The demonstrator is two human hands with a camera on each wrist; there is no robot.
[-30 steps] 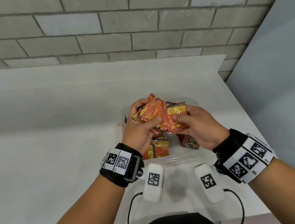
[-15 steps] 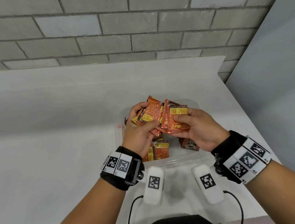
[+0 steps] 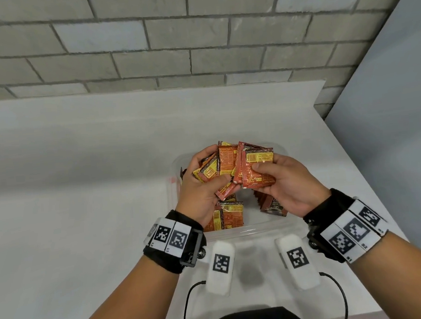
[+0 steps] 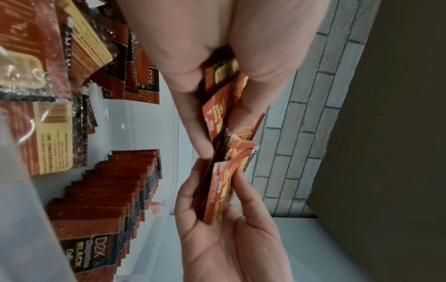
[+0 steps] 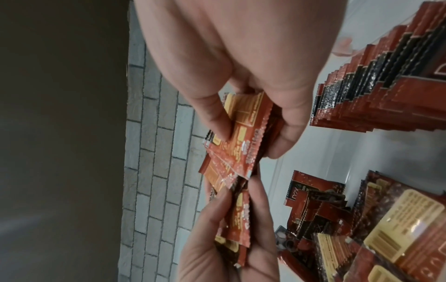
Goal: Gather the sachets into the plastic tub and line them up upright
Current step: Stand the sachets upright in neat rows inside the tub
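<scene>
Both hands hold red and yellow sachets above the clear plastic tub [image 3: 250, 229]. My left hand [image 3: 206, 184] grips a fanned bunch of sachets [image 3: 226, 162], thumb pressed across them. My right hand [image 3: 278, 176] pinches a smaller bunch [image 3: 255, 171] that touches the left bunch. In the left wrist view the left fingers [image 4: 193, 106] clamp sachet edges [image 4: 224, 106] and the right hand [image 4: 226, 238] holds its bunch below. In the right wrist view the right fingers [image 5: 212, 118] pinch sachets [image 5: 241, 137]. A row of upright sachets [image 4: 113, 188] stands in the tub, and loose ones [image 4: 50, 137] lie beside it.
The tub sits on a white table [image 3: 81, 194] near its right edge [image 3: 349, 148], with a grey brick wall [image 3: 169, 36] behind. A grey panel [image 3: 400, 94] stands to the right. Two white tagged blocks [image 3: 221, 266] with cables lie in front of the tub.
Both hands have shifted the sachets a little: the left fan has spread and turned more upright, and the right bunch has moved closer against it. The tub has stayed put.
</scene>
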